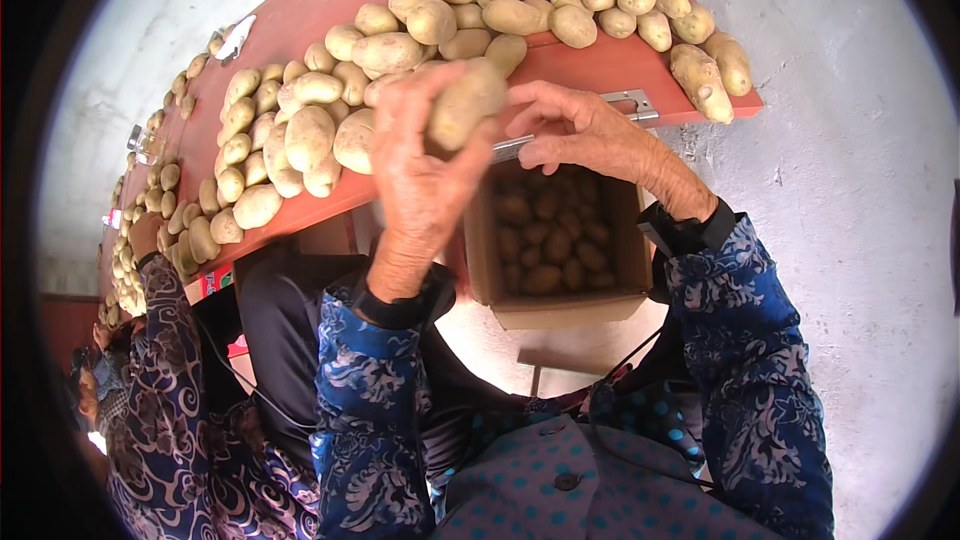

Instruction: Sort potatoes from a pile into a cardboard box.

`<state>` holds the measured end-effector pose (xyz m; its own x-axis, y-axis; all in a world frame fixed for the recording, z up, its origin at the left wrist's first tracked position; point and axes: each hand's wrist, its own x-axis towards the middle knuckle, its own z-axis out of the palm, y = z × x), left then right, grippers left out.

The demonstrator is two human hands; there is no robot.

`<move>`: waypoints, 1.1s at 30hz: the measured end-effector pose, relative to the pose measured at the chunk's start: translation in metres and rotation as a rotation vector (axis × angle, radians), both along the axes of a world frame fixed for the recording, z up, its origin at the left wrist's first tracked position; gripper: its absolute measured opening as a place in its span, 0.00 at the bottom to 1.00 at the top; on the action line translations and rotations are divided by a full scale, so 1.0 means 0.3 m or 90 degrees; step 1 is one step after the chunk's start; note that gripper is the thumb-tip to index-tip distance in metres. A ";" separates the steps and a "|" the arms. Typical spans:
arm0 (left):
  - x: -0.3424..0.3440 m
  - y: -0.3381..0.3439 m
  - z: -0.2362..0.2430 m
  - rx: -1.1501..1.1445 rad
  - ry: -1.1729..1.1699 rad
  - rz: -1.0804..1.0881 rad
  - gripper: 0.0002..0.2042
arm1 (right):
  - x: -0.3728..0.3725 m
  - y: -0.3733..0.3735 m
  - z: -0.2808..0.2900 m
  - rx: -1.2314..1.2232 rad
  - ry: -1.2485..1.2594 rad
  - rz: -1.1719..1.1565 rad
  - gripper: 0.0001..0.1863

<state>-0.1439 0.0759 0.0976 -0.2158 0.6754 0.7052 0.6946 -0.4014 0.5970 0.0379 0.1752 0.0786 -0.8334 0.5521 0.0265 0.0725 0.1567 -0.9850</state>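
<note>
Left hand (420, 180) has a potato (467, 108) clamped near the red table's (590, 70) edge — right hand (600, 145) just beside, fingers parted. Looks like the one-potato handling step; next move calls for steady grip.

Across the upper frame, potatoes (310, 137) run from pale tan to yellow-brown against a brick-red table (590, 65). The cardboard box (560, 312), mid-frame, is light brown. The person's sleeves (745, 340), lower frame, are blue with whitish floral figures and black cuffs (690, 230); the garment front (530, 485), bottom centre, is grey with turquoise dots. A co-worker's sleeve (165, 370), lower left, shows pale swirls on dark purple.
</note>
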 end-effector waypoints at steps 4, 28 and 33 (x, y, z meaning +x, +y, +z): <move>0.055 0.023 -0.025 -0.058 -0.139 -0.084 0.19 | -0.015 -0.022 0.027 -0.086 0.102 0.006 0.34; -0.115 -0.005 0.040 -0.046 -0.295 -0.060 0.06 | 0.045 -0.063 -0.027 0.200 -0.448 0.234 0.22; -0.171 0.002 0.039 -0.006 -0.267 -0.015 0.06 | 0.046 -0.059 -0.111 0.391 -0.627 0.215 0.21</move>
